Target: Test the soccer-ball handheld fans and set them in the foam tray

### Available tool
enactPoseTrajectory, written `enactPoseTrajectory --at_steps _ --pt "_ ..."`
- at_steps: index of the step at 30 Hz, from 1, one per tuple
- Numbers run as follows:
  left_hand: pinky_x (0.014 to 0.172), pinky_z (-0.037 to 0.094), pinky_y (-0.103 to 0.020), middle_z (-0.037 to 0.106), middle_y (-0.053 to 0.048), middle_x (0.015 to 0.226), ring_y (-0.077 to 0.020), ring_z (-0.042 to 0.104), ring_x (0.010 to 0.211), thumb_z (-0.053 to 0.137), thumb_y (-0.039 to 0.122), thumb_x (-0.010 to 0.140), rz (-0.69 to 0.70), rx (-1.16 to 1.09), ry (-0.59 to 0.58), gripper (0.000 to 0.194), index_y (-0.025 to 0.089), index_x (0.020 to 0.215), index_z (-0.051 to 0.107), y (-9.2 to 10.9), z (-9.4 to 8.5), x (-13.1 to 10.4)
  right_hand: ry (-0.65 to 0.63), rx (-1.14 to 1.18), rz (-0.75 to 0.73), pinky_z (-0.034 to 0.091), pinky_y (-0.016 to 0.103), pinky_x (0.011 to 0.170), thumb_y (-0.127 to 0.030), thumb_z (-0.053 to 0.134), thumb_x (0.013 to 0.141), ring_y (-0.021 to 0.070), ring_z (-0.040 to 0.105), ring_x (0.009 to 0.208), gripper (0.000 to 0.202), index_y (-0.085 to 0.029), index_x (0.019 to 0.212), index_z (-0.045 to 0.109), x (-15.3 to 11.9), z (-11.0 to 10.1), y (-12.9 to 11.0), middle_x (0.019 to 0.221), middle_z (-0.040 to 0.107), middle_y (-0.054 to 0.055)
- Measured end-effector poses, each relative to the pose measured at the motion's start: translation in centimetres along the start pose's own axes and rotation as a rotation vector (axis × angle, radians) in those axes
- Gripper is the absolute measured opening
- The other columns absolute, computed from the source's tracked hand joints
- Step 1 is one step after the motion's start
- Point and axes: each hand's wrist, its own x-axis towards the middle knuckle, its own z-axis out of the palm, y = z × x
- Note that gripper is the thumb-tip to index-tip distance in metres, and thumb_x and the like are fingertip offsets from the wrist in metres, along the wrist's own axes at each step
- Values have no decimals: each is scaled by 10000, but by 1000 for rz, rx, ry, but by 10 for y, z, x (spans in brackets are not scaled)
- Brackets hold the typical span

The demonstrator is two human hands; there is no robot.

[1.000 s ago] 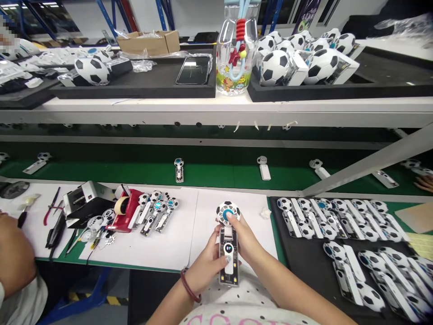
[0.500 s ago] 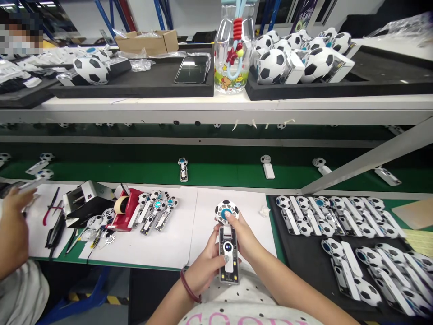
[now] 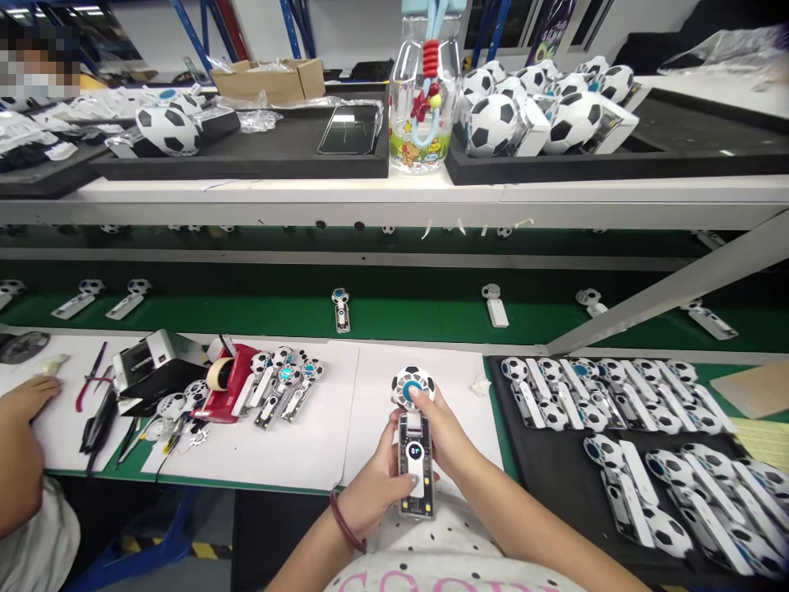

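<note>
Between my two hands is a small handheld fan (image 3: 414,473) with a football-patterned round head, a clear body and a lit digital display. It points away from me, above the front of the white work sheet. Wrapped round the lower body, my left hand (image 3: 379,481) has its thumb on the white front strip below the display. My right hand (image 3: 442,423) grips the neck and head from the right, its thumb on the blue centre. The fingers behind the fan are partly hidden.
Several similar fans (image 3: 289,386) lie beside a red tape dispenser (image 3: 231,386) on the left. A black tray (image 3: 542,477) of fans is at my right. More fans sit on the green conveyor (image 3: 419,308) behind. A co-worker's hand (image 3: 34,395) rests far left. A slanted post (image 3: 653,288) crosses the right.
The co-worker's hand has let go of a fan, now lying on the conveyor, and has come down to the table. Fans on the conveyor have shifted slightly right. My hands hold their position.
</note>
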Motion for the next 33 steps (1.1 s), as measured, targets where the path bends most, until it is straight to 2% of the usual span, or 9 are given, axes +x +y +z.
enactPoseTrajectory --at_steps 7,16,24,33 --pt "747 395 -334 548 -60 990 -177 559 821 653 147 637 4 -17 -23 995 241 1355 -29 -1 -3 0 -3 8 3 495 279 511 -466 604 716 181 615 652 385 -229 963 427 0 -1 0 745 626 8" --pt "757 391 -343 543 -68 1004 -190 563 835 629 122 627 -6 -35 -19 988 240 1353 -31 1 -2 0 -14 -5 -1 487 289 531 -463 591 732 155 602 563 377 -237 978 417 3 -3 3 726 627 -4" --pt "740 394 -340 536 -80 1007 -207 570 838 695 201 596 -46 -28 46 1051 253 1360 -26 6 4 -1 -16 14 -10 488 275 570 -458 607 720 148 610 585 373 -231 955 427 2 -2 -1 709 629 -15" --pt "741 389 -336 545 -67 971 -184 560 788 713 215 591 -19 -6 21 1052 247 1360 -4 4 2 1 -18 -4 6 479 298 485 -481 599 713 185 600 593 406 -237 975 406 3 -2 2 721 618 3"
